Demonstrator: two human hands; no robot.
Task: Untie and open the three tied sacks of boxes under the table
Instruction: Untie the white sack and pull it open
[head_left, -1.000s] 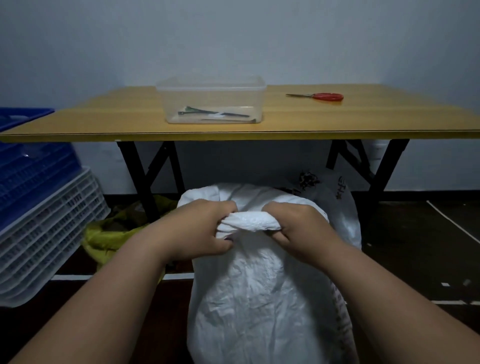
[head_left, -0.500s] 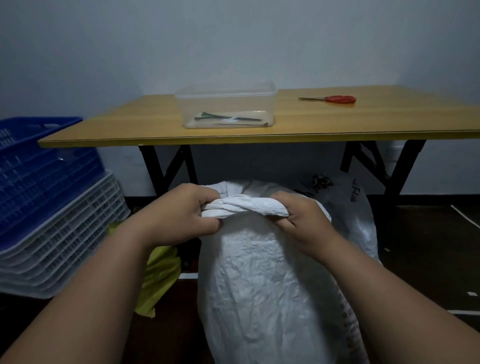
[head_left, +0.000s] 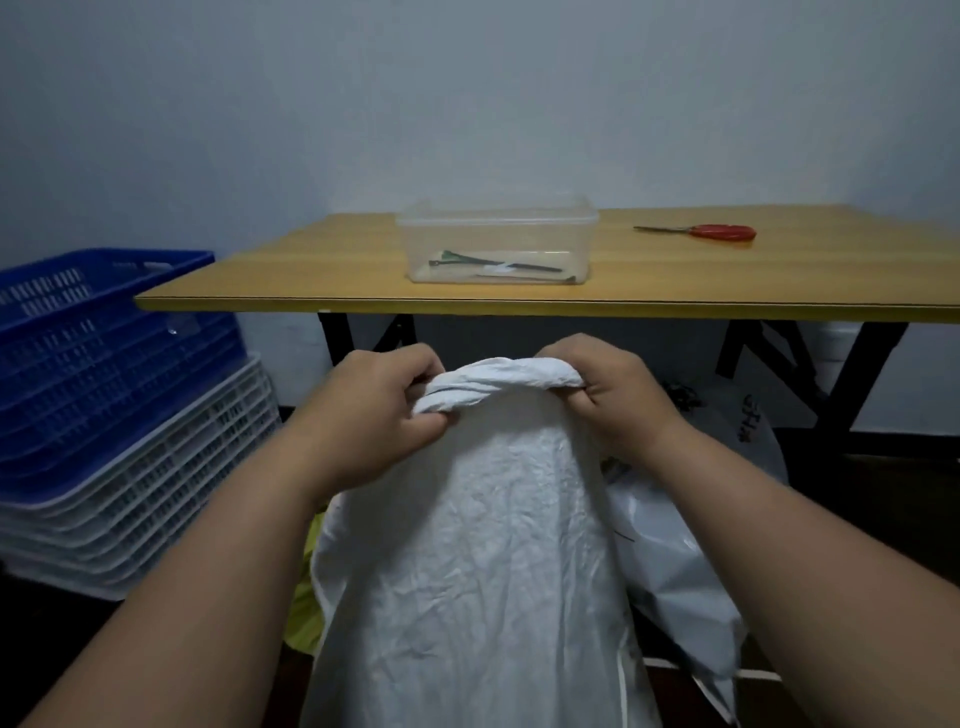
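A person's left hand and right hand each clench an end of the bunched, rolled mouth of a white sack, standing on the floor in front of the table. Mouth not yet spread; contents unseen. A second whitish sack and a yellow one sit beside it, their ties hidden, so approx. all 3 still look pending.
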